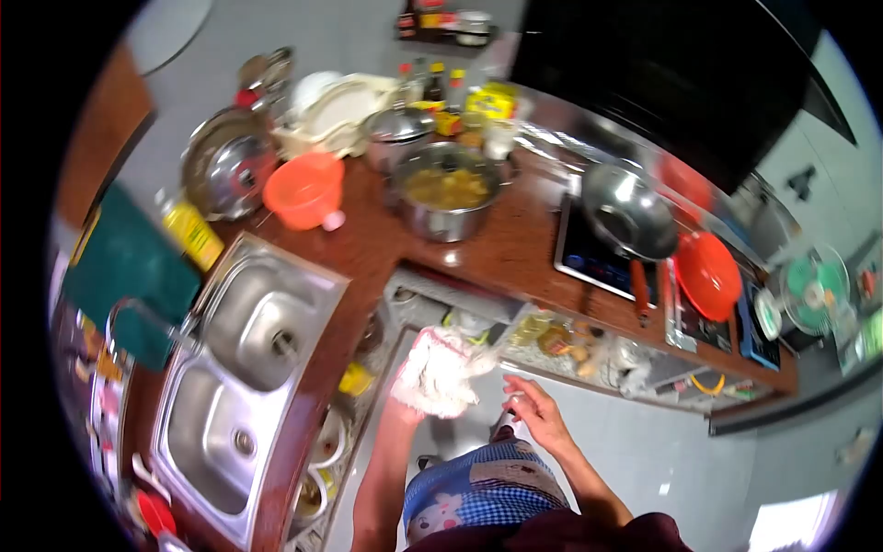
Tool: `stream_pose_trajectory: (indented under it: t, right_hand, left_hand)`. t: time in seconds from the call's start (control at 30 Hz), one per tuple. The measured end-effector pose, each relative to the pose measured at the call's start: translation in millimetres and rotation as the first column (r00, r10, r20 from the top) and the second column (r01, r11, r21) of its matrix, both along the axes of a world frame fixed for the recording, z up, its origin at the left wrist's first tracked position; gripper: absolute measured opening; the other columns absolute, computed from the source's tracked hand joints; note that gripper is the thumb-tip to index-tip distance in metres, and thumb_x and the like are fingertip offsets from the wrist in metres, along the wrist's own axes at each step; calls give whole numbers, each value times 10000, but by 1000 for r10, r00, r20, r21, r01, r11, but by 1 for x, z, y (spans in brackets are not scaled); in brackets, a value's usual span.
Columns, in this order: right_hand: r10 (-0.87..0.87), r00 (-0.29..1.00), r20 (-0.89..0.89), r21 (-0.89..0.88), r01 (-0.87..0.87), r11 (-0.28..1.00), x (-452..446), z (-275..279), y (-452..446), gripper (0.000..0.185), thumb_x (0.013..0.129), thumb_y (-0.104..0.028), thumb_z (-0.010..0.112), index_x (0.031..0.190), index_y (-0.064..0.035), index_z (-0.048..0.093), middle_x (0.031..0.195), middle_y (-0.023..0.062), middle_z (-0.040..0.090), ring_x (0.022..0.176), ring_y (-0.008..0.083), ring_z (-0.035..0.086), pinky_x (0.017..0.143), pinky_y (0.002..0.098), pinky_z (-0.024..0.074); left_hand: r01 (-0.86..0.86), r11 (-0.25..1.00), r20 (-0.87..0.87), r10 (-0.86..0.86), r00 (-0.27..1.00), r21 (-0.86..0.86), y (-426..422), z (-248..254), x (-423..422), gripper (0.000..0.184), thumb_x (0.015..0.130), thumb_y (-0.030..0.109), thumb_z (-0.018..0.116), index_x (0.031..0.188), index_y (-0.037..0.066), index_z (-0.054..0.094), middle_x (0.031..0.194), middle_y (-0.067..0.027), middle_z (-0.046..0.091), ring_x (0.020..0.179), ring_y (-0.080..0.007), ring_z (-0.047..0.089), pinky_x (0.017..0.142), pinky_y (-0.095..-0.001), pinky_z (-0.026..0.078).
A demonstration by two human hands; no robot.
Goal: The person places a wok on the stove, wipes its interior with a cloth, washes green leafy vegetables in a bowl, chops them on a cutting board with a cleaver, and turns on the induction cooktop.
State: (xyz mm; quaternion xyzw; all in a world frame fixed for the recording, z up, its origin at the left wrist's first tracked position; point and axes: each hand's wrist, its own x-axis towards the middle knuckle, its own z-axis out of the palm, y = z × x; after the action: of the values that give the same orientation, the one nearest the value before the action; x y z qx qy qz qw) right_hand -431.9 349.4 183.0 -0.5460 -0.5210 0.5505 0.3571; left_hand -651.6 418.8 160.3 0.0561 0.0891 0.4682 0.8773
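A crumpled white cloth (441, 373) with a pinkish edge is in my left hand (411, 405), draped over it so that most of the fingers are hidden. My right hand (538, 411) is a short way to the right, apart from the cloth, with loosely curved fingers and nothing in them. Both hands are in front of the counter, above a blue checked apron (487, 488). Ahead of them on the wooden counter (515, 244) stands a steel pot (446, 221) with yellowish food in liquid.
At left is a double steel sink (267, 322). An orange basin (303, 193) and a lidded pot (397, 129) stand behind. A wok (625, 216) sits on the induction cooker (589, 253), its handle reaching the counter edge. Further right is a red basin (710, 276).
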Motion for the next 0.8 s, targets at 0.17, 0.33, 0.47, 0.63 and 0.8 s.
stream_pose_trajectory:
  t: [0.17, 0.33, 0.47, 0.63, 0.8]
  right_hand:
    - [63, 998, 23, 322, -67, 944, 33, 40, 29, 704, 849, -295, 529, 1396, -119, 121, 1354, 149, 208, 1121, 247, 405, 826, 341, 444]
    - [-225, 729, -646, -138, 179, 974, 88, 48, 56, 538, 906, -222, 462, 1346, -37, 214, 1259, 82, 387, 1148, 173, 405, 960, 321, 339]
    - [-310, 539, -783, -235, 205, 950, 182, 67, 92, 382, 876, -178, 500, 1214, -18, 417, 1119, 105, 537, 1022, 206, 537, 902, 348, 427]
    - [-360, 448, -818, -133, 462, 877, 301, 111, 154, 512, 887, -349, 443, 1277, -29, 352, 1217, 137, 480, 1092, 287, 490, 925, 442, 400]
    - [-339, 732, -591, 159, 518, 841, 376, 90, 264, 419, 897, -239, 449, 1259, -44, 369, 1116, 101, 531, 959, 196, 553, 814, 333, 467]
  left_hand:
    - [137, 974, -506, -29, 862, 178, 10, 41, 73, 256, 867, 194, 506, 1099, 92, 477, 940, -51, 544, 857, -209, 553, 741, -376, 472]
    - [486, 453, -662, 445, 603, 747, 49, 110, 155, 323, 819, 70, 488, 1132, -5, 512, 1095, -115, 502, 1009, -207, 489, 878, -289, 374]
    - [330, 599, -617, 368, 696, 730, 93, 139, 209, 266, 830, 84, 471, 1034, -45, 584, 970, -158, 611, 820, -210, 612, 738, -286, 467]
    - [75, 812, -726, 471, 501, 579, 151, 104, 287, 291, 877, 185, 458, 1047, -37, 539, 931, -128, 607, 785, -164, 598, 695, -274, 493]
    - [399, 917, -778, -268, 569, -24, 155, 28, 360, 524, 865, 328, 527, 1290, 98, 324, 1147, -117, 493, 1019, -220, 515, 814, -389, 457]
